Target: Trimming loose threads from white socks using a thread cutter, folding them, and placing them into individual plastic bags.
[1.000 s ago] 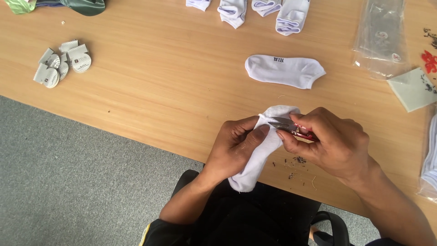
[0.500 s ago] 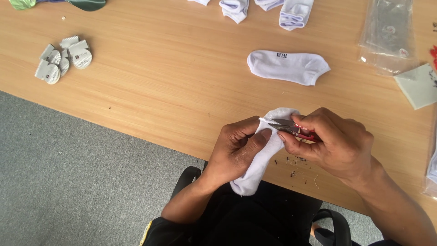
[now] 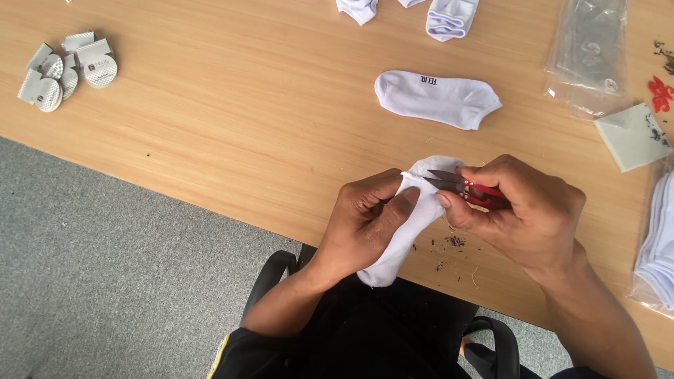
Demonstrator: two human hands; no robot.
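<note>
A: Where's the sock?
B: White sock is hanging over the near table edge, left hand clamping it.
A: Right hand?
B: Right hand is gripping red thread snips, blades probably touching the cuff. Another sock is lying farther back.

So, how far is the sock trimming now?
Done, it seems: thread bits lie on the table. In hand: the left hand holds a white sock, and the right hand holds red thread snips at it. Left, perhaps: a flat sock and folded socks.
</note>
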